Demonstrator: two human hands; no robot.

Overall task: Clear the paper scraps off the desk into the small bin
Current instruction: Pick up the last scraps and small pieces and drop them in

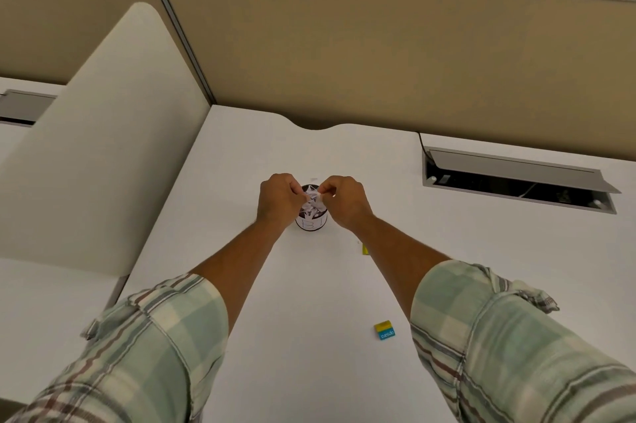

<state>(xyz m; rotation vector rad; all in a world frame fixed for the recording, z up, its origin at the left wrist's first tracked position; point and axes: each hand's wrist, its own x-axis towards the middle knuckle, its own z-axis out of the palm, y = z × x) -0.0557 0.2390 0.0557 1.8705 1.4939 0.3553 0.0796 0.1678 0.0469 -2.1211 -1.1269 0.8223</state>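
A small round bin (311, 223) with a white label stands in the middle of the white desk (309, 302). It is filled with white paper scraps (315, 209). Both my hands hover just above its opening. My left hand (278, 200) and my right hand (344, 199) pinch a small white paper scrap (314, 196) between their fingertips, right over the bin. A tiny white scrap (314, 178) lies on the desk just behind the bin.
A small yellow and blue block (384, 330) lies on the desk near my right forearm, and a yellow bit (364, 249) sits beside that arm. An open cable hatch (516, 178) is at the right. A cream divider panel (103, 147) stands at the left, a tan partition behind.
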